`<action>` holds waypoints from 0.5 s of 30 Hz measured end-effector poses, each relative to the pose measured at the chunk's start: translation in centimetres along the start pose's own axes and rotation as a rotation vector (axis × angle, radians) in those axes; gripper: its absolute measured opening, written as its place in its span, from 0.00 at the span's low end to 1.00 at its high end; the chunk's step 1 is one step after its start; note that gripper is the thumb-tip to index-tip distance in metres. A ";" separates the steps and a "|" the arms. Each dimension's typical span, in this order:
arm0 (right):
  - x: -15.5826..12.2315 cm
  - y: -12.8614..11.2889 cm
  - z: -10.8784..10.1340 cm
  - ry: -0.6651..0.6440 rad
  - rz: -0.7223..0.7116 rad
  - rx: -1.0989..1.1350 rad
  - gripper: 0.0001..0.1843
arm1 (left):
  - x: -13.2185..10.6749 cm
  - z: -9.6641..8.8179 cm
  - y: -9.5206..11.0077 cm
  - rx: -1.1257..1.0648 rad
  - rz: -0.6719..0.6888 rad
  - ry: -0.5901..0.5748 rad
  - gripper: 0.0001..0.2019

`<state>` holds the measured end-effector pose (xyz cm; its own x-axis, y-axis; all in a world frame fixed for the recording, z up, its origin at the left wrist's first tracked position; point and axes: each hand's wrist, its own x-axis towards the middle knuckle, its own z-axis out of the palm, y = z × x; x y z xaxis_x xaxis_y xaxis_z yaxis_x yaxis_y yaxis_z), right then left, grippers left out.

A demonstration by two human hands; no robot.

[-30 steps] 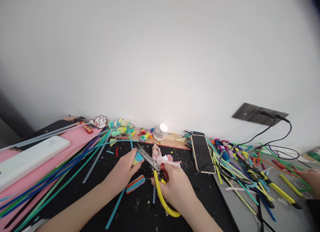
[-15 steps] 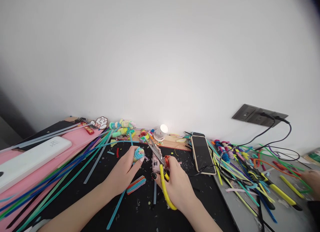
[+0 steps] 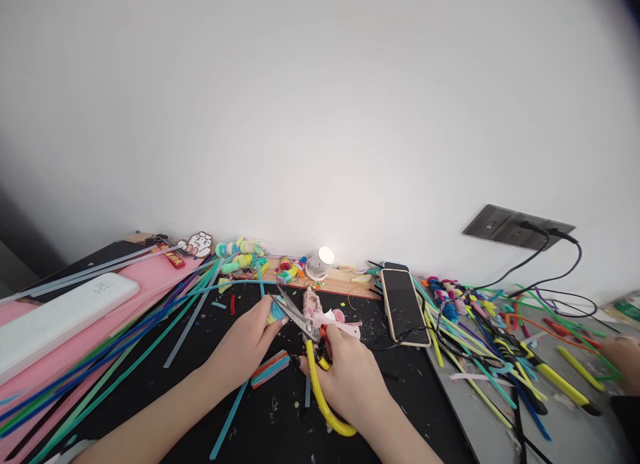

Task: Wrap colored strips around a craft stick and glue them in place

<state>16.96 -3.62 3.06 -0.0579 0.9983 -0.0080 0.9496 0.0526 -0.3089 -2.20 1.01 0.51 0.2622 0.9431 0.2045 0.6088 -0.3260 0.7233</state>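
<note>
On my feed from the head camera, everything is placed by the white cup [image 3: 320, 267]. Nearest, well in front of it, a black mat [image 3: 420, 404] bears scattered scraps. Over the mat, in front of the cup and slightly right, the wearer's right hand [image 3: 347, 367] has its fingers wrapped around the handles of the scissors [image 3: 309, 329]; one handle is a long yellow loop. To the cup's front left, the left hand [image 3: 245, 341] pinches a blue and yellow coil [image 3: 275, 312] between thumb and fingers. The blades reach up to the coil, slightly parted; I cannot tell whether they touch it.

Between the forearms, in front of the cup, I see a striped bundle [image 3: 271, 369]. Directly in front of the cup lies a pink object [image 3: 314, 305], partly hidden by the scissors. Left of the cup, long coloured strips [image 3: 113, 352] fan out near a white box [image 3: 70, 324] on a pink sheet [image 3: 165, 277]. Right of it sits a phone [image 3: 404, 307]; well to the right, another person's hand [image 3: 620, 357] reaches in at the edge. Behind the cup rises the pale wall [image 3: 320, 117], its socket [image 3: 517, 226] to the right.
</note>
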 end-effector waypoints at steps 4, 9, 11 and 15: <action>0.0 -0.3 0.3 -0.012 0.043 -0.023 0.14 | -0.1 -0.1 0.3 -0.008 -0.019 -0.038 0.09; 0.3 0.1 0.8 0.008 0.036 0.081 0.11 | 0.0 -0.4 0.7 -0.012 -0.048 -0.032 0.09; 0.4 0.4 0.8 0.024 0.026 0.169 0.10 | 0.0 -0.5 0.8 -0.024 -0.065 -0.017 0.09; 0.3 0.5 0.2 0.073 0.001 0.242 0.11 | 0.0 -0.6 0.8 -0.031 -0.078 0.021 0.09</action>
<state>17.40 -3.31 2.68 -0.0260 0.9980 0.0571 0.8479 0.0523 -0.5276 -2.18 0.76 1.46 0.1984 0.9670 0.1601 0.6030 -0.2492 0.7579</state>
